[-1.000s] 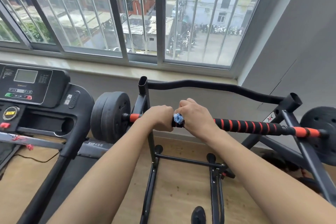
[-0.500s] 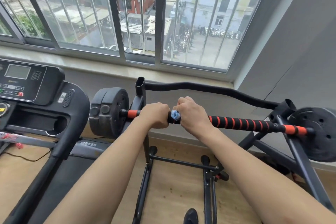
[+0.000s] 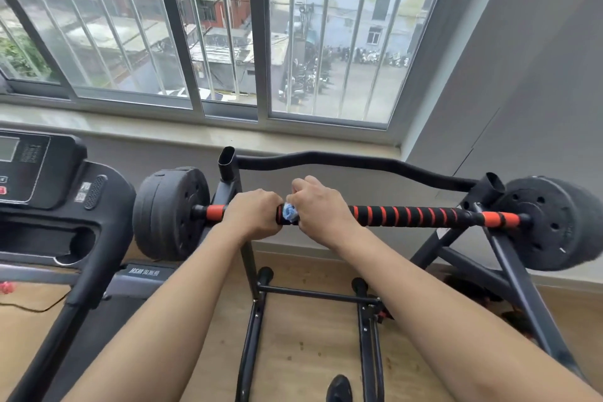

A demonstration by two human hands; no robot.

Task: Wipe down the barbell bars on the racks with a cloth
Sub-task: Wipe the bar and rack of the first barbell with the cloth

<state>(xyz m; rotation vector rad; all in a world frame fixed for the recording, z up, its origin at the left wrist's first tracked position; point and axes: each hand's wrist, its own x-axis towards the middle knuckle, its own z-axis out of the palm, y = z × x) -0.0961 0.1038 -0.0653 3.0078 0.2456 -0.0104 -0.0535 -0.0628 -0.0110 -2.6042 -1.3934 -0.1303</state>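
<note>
"So, hands & bar?"
"Both fists curled over bar (image 3: 408,215) on rack (image 3: 509,271), side by side. L hand (image 3: 253,217) grips it bare; R hand (image 3: 321,209) wraps blue cloth (image 3: 289,212) on it. Bar runs L–R across me; long striped stretch lies R, nearer R hand."
"Writing?"
"Treadmill (image 3: 98,238) label, too blurred to read."

There are two hands, the left hand (image 3: 254,217) and the right hand (image 3: 321,209), one blue cloth (image 3: 289,212), one striped barbell (image 3: 408,215), one curved bar (image 3: 342,161), one rack (image 3: 249,258) and one treadmill (image 3: 98,238).
</note>
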